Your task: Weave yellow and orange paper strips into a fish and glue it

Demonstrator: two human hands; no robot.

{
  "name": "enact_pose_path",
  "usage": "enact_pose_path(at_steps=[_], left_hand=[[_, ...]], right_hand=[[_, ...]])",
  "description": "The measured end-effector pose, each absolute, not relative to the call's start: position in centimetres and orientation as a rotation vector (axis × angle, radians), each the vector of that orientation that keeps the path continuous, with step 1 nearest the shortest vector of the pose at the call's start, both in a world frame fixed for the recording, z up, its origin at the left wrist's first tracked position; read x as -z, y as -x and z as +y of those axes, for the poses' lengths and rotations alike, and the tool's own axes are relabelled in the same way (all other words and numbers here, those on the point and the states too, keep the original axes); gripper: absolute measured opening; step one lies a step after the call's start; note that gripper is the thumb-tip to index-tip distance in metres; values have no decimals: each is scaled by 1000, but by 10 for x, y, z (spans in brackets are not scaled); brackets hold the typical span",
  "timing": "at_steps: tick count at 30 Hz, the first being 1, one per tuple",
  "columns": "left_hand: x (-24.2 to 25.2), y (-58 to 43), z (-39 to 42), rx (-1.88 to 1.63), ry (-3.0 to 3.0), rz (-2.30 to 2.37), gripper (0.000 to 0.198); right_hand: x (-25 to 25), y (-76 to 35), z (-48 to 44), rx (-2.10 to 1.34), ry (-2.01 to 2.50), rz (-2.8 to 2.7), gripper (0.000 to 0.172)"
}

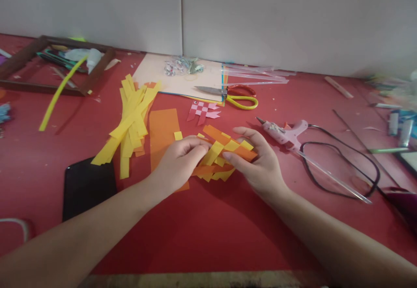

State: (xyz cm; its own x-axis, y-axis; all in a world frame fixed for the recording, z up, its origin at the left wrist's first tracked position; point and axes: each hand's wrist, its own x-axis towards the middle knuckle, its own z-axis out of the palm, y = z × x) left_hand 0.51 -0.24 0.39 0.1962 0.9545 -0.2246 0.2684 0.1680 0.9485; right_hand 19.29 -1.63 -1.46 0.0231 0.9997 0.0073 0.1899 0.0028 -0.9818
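Note:
Between my two hands is a piece of woven paper strips [215, 152], orange crossed with yellow, raised a little off the red surface. My left hand [180, 157] pinches its left side between thumb and fingers. On its right side, the thumb of my right hand [259, 162] presses on top while the fingers curl behind. An orange paper sheet [163, 127] lies partly under my left hand. Left of that is a pile of yellow paper strips [132, 123] with some orange ones. A pink checkered woven paper fish [203, 110] lies just beyond the woven piece.
Scissors [228, 93] rest partly on stacked paper sheets [150, 73] at the back. A pink glue gun [286, 134] with a looped black cord lies right. A dark phone-like slab [87, 188] is at left, near a brown wooden frame [42, 89] holding tools.

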Motion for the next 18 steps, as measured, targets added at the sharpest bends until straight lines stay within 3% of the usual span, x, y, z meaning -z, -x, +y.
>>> enact_pose_path(at_steps=[12, 18], left_hand=[[1, -2, 0, -697, -1267, 1247, 28], [2, -3, -1, -709, -1291, 1213, 19]], right_hand=[[13, -193, -17, -1091, 1352, -1339, 43], [12, -193, -17, -1086, 1345, -1370, 42]])
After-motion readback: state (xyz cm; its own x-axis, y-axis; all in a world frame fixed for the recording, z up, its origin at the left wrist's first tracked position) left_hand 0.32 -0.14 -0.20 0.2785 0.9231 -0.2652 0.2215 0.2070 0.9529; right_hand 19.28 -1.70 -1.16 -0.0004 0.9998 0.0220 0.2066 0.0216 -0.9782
